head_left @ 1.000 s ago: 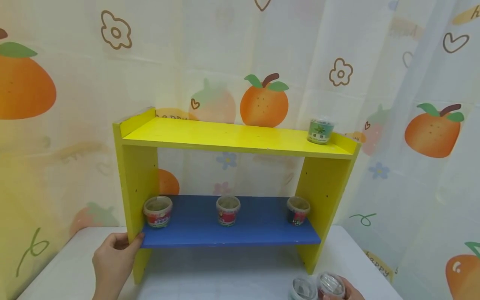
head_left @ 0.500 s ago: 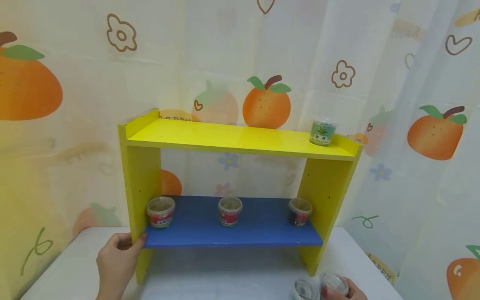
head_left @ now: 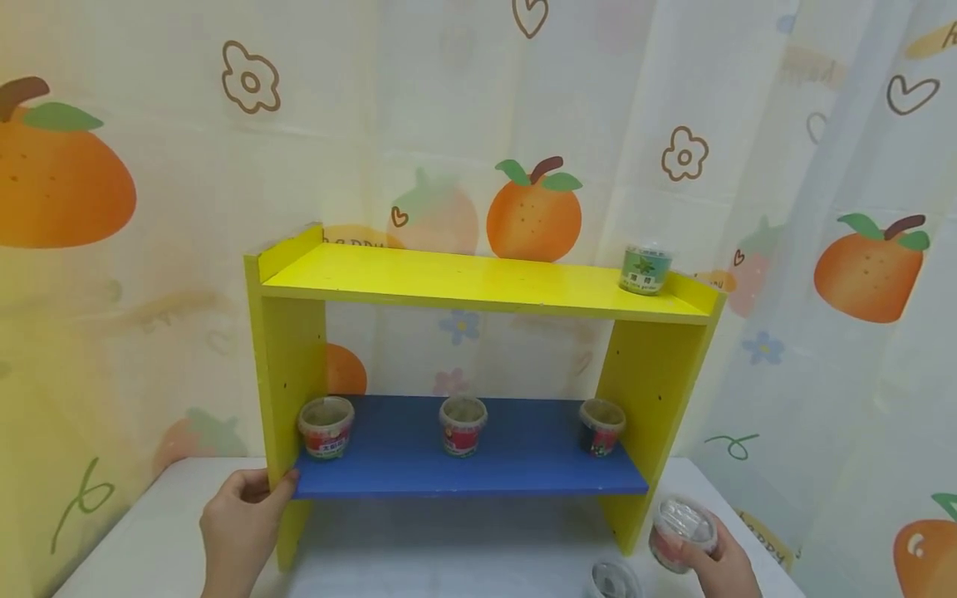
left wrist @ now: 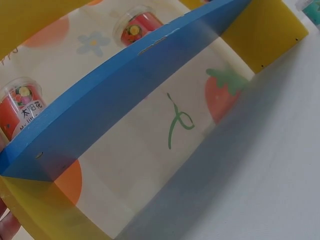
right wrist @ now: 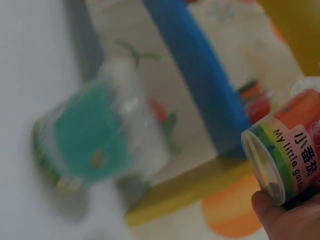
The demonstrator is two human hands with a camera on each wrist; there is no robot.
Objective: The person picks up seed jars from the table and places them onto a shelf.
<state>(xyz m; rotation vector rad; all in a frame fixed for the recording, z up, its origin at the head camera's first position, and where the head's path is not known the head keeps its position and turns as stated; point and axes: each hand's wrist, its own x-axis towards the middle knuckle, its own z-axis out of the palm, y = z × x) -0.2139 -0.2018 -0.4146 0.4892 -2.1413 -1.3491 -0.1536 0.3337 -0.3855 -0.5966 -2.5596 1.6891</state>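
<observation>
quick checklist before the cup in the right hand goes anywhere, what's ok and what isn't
1. Grip: ok, the right hand holds the red-labelled cup off the table.
2. Shelf unit steadied: ok, the left hand grips the yellow side panel.
3. Gaps on the blue shelf: ok, bare board shows between the left cup, middle cup and right cup.
4. Space on the top board: ok, the green cup stands near its right end.
5. Lid of the held cup fully sealed: cannot tell.
</observation>
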